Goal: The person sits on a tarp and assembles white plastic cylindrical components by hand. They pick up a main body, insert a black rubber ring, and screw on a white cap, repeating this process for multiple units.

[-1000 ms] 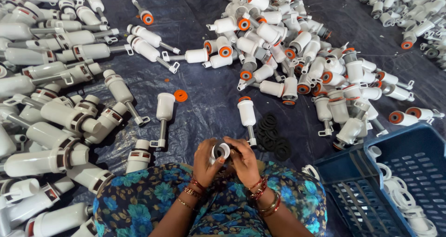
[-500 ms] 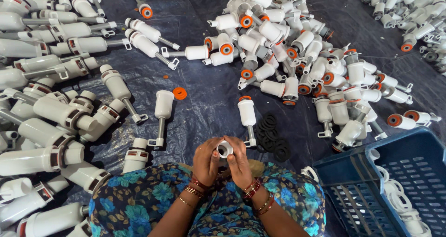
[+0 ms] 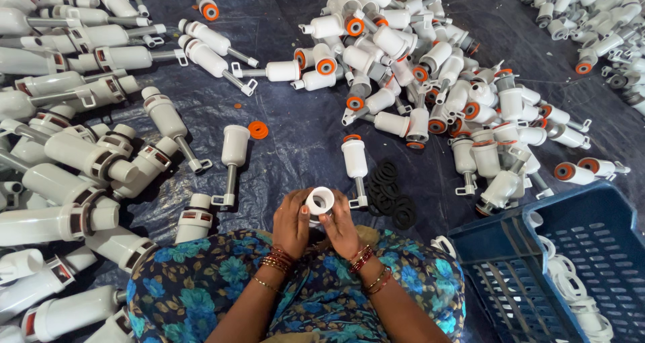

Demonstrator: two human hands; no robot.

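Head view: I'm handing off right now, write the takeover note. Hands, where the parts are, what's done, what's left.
Left hand and right hand: both grip one white part, open end up, over the lap.
Black rings: small pile on the dark sheet, just ahead of the right hand.
Loose orange disc lies ahead of the left hand.
White parts with orange ends: big pile ahead to the right.
Longer white cylinders: massed on the left.
Blue crate, right: white rings inside.
Done or left: can't tell which pile is finished; the held part is in progress.
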